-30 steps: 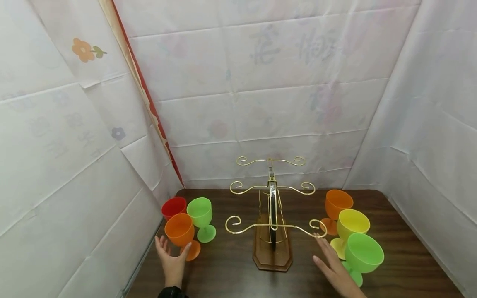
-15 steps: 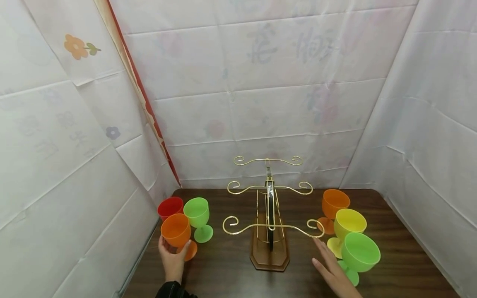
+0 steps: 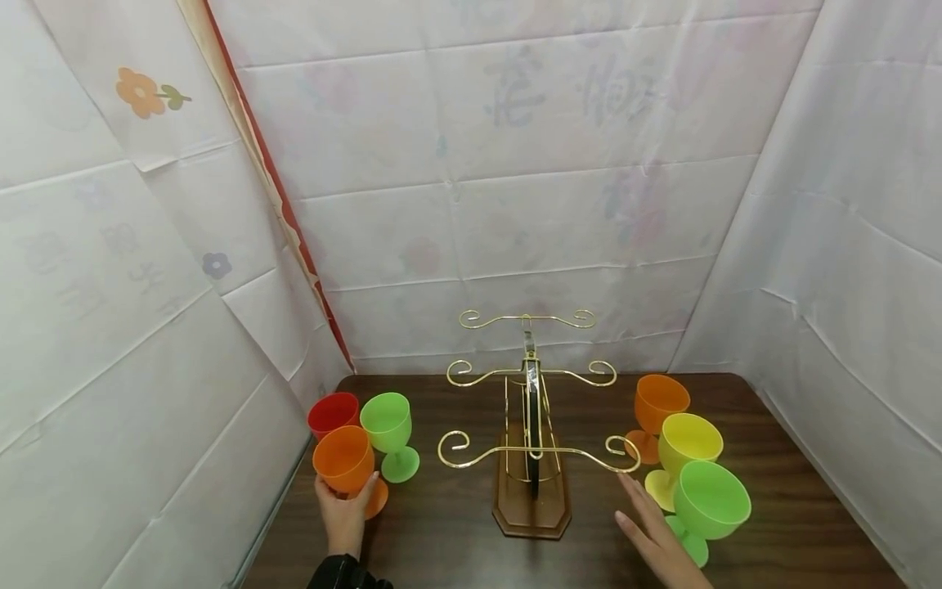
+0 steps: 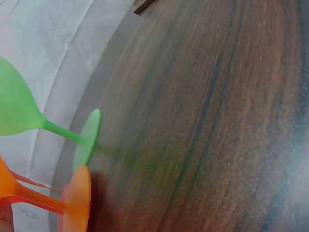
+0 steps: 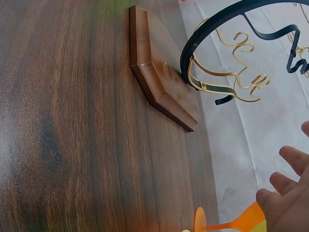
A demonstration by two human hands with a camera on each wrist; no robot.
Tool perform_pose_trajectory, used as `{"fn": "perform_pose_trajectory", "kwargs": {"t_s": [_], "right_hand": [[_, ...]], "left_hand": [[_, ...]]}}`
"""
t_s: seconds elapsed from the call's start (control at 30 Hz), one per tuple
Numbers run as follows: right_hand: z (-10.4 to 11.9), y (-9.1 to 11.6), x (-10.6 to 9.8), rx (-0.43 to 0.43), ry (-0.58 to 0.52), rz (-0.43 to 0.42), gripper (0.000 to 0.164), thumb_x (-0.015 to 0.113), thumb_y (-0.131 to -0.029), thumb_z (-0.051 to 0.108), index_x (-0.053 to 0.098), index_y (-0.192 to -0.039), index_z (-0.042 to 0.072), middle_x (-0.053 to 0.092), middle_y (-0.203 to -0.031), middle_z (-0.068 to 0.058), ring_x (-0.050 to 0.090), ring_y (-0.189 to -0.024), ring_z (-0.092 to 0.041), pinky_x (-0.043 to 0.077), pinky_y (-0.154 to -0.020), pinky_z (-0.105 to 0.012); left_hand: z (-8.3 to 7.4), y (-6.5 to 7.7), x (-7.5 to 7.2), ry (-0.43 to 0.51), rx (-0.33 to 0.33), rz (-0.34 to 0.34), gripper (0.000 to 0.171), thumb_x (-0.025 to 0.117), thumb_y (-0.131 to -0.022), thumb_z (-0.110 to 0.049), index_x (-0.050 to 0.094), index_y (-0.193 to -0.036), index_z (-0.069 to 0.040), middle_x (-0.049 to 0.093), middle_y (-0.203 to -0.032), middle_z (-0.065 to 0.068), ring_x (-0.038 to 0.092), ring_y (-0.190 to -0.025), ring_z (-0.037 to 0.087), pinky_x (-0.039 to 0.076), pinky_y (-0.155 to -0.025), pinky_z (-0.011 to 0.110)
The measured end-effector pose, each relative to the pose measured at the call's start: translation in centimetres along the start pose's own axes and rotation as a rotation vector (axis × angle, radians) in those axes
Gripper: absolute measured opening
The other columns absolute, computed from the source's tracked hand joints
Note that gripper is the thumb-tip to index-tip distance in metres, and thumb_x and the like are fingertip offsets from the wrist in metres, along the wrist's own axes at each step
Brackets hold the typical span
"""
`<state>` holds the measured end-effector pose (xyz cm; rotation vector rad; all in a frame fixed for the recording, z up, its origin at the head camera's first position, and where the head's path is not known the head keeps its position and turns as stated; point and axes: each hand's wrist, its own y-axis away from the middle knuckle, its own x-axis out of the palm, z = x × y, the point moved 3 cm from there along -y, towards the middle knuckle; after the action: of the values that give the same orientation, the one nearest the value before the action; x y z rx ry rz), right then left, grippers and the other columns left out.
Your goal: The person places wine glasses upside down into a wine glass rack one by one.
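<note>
At the left, my left hand [image 3: 343,517] grips an orange goblet [image 3: 343,460] around the lower bowl, its thumb at the right side. The goblet stands upright; its foot [image 4: 78,200] shows in the left wrist view. Right behind it are a red goblet [image 3: 334,412], partly hidden, and a light green goblet [image 3: 386,421]. On the other side, my right hand [image 3: 657,536] holds nothing, fingers extended, beside another light green goblet [image 3: 711,499]. Its fingertips come close to the front curl of the gold wire rack [image 3: 589,451]; in the right wrist view the fingers [image 5: 291,158] are spread.
The rack's wooden base [image 3: 531,523] stands mid-table, with three tiers of scrolled arms above it. A yellow goblet [image 3: 690,446] and a second orange goblet [image 3: 662,401] stand at the right. White printed sheets [image 3: 500,221] enclose the dark wood table [image 3: 449,548].
My left hand has closed in from beside the orange goblet and now grips it. The right hand has barely moved; the whole view has shifted slightly.
</note>
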<state>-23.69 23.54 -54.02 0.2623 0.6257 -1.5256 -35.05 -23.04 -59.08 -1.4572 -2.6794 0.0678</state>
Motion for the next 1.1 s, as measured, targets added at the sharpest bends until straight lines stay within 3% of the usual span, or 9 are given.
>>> {"fn": "perform_pose_trajectory", "kwargs": {"t_s": [0.13,0.27,0.53,0.6,0.67,0.77,0.83,0.93,1.1], "right_hand": [[-0.2,0.0,0.0,0.0,-0.005,-0.002,0.055,0.05,-0.097,0.019,0.03,-0.148,0.013,0.024,-0.149,-0.026,0.002,-0.117,0.028,0.016,-0.093,-0.076],[-0.3,-0.1,-0.1,-0.005,-0.005,-0.003,0.055,0.049,-0.097,0.018,0.029,-0.149,0.014,0.023,-0.15,-0.025,0.002,-0.117,0.028,0.017,-0.094,-0.075],[0.1,0.0,-0.2,0.002,-0.01,0.005,0.056,0.05,-0.098,0.02,0.029,-0.149,0.015,0.022,-0.15,-0.025,0.002,-0.121,0.024,0.018,-0.094,-0.075],[0.2,0.1,-0.2,0.011,-0.008,0.012,0.056,0.05,-0.098,0.02,0.028,-0.149,0.016,0.022,-0.151,-0.024,0.003,-0.132,0.011,0.018,-0.093,-0.075],[0.3,0.1,-0.2,0.017,-0.01,0.023,0.057,0.05,-0.097,0.02,0.027,-0.149,0.017,0.021,-0.152,-0.023,0.007,-0.14,-0.012,0.018,-0.093,-0.076],[0.6,0.2,-0.1,0.014,-0.007,0.037,0.06,0.052,-0.096,0.02,0.025,-0.15,0.019,0.021,-0.152,-0.023,0.013,-0.137,-0.045,0.018,-0.091,-0.077],[0.8,0.3,0.0,-0.001,-0.004,0.04,0.062,0.053,-0.095,0.019,0.024,-0.15,0.02,0.021,-0.151,-0.023,0.015,-0.134,-0.052,0.018,-0.089,-0.078],[1.1,0.4,0.3,-0.032,0.013,0.03,0.064,0.056,-0.094,0.019,0.024,-0.15,0.02,0.023,-0.15,-0.024,0.018,-0.134,-0.046,0.022,-0.088,-0.078],[1.5,0.6,0.8,-0.097,0.024,0.004,0.066,0.059,-0.092,0.017,0.027,-0.149,0.014,0.028,-0.148,-0.026,0.012,-0.135,-0.001,0.028,-0.087,-0.076]], "left_hand": [[-1.3,0.5,-0.3,0.016,0.031,-0.017,0.088,0.083,-0.072,-0.012,0.026,-0.139,-0.012,0.04,-0.13,0.0,0.041,-0.115,0.013,0.036,-0.098,0.031],[-2.9,1.3,-0.3,0.057,0.073,-0.005,0.084,0.081,-0.072,-0.006,0.028,-0.138,-0.014,0.042,-0.125,-0.006,0.044,-0.11,0.008,0.039,-0.085,0.011],[-5.6,3.5,-0.5,0.131,0.099,0.062,0.075,0.074,-0.076,0.003,0.032,-0.135,-0.017,0.048,-0.118,-0.003,0.052,-0.102,0.006,0.046,-0.079,0.01],[-6.2,4.3,-0.5,0.15,0.093,0.077,0.073,0.074,-0.076,0.005,0.034,-0.133,-0.018,0.051,-0.117,-0.001,0.054,-0.1,0.006,0.046,-0.08,0.012],[-6.8,5.2,-0.4,0.168,0.092,0.093,0.071,0.073,-0.076,0.007,0.035,-0.131,-0.017,0.053,-0.114,-0.002,0.056,-0.098,0.006,0.047,-0.079,0.013],[-7.8,6.7,-0.1,0.209,0.122,0.121,0.069,0.071,-0.073,0.014,0.038,-0.128,-0.014,0.058,-0.108,-0.003,0.059,-0.094,0.005,0.049,-0.079,0.015],[-8.4,7.8,0.1,0.233,0.166,0.149,0.067,0.068,-0.072,0.019,0.04,-0.125,-0.01,0.061,-0.104,-0.005,0.061,-0.092,0.005,0.049,-0.079,0.016],[-9.1,9.6,0.5,0.269,0.235,0.204,0.066,0.064,-0.068,0.025,0.043,-0.122,-0.006,0.063,-0.102,-0.007,0.062,-0.091,0.004,0.048,-0.08,0.015],[-10.0,12.3,1.2,0.238,0.301,0.306,0.065,0.064,-0.065,0.026,0.043,-0.121,0.0,0.063,-0.104,-0.008,0.062,-0.092,0.003,0.048,-0.08,0.015]]}}
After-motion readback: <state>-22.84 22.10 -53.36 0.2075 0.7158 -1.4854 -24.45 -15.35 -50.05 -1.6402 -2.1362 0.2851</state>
